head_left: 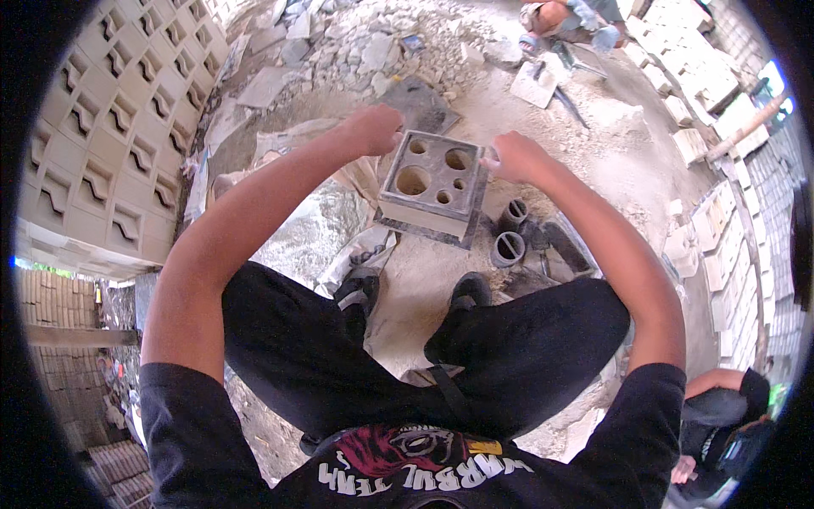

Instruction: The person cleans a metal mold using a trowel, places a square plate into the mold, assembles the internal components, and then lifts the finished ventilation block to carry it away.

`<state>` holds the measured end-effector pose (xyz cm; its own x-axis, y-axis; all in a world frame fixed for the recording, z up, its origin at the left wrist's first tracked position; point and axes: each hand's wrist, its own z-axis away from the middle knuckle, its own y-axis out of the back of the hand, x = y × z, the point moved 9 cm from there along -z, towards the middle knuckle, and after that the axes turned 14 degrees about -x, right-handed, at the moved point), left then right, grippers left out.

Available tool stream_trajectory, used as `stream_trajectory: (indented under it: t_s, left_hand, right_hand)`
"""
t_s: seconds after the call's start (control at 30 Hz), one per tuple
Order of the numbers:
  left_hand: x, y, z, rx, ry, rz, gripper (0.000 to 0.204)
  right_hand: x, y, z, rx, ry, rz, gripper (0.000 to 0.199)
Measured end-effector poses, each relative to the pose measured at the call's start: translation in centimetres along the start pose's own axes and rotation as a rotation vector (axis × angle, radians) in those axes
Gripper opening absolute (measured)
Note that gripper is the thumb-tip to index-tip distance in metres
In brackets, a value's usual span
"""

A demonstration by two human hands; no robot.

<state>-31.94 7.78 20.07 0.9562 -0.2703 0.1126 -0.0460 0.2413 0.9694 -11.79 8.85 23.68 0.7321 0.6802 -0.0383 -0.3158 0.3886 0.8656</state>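
A pale square block (424, 217) sits on a dark flat base plate (469, 240) in front of my feet. On its top lies a grey dark-rimmed mould plate (434, 176) with several round holes of different sizes. My left hand (376, 130) is closed at the plate's far left corner; its fingertips are partly hidden. At the right edge, my right hand (515, 158) has its fingers closed against the rim. Just right of the block, two short dark cylinders (508, 248) with a bar across their ends stand on the sandy ground.
Patterned pale blocks form a stacked wall (119, 127) at the left. Broken rubble (356, 55) lies at the back. Another person (564, 21) works at the far side, and a second person (721, 424) sits at lower right. More pale blocks (712, 246) line the right.
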Motion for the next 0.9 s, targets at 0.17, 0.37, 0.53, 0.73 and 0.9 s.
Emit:
stream_trajectory:
  t_s: [0.17, 0.37, 0.53, 0.73, 0.9]
  left_hand:
    - [-2.5, -3.6, -2.0, 0.065, -0.083, 0.162, 0.026]
    - [-7.7, -4.5, -7.4, 0.198, -0.154, 0.614, 0.025]
    - [-11.1, -8.1, -8.2, 0.181, -0.143, 0.775, 0.029]
    - [-12.6, -9.0, -8.1, 0.068, -0.122, 0.919, 0.027]
    - [-12.8, -8.4, -9.8, 0.158, -0.162, 0.959, 0.025]
  right_hand:
    - [-0.1, -3.6, -4.3, 0.159, 0.040, -0.115, 0.039]
    - [2.2, -2.4, -5.3, 0.008, -0.200, -0.204, 0.047]
    - [4.4, -5.8, -9.0, -0.055, -0.260, -0.319, 0.048]
    - [4.7, -7.0, -11.3, -0.110, -0.366, -0.371, 0.048]
    - [6.2, -7.7, -11.9, -0.138, -0.406, -0.362, 0.047]
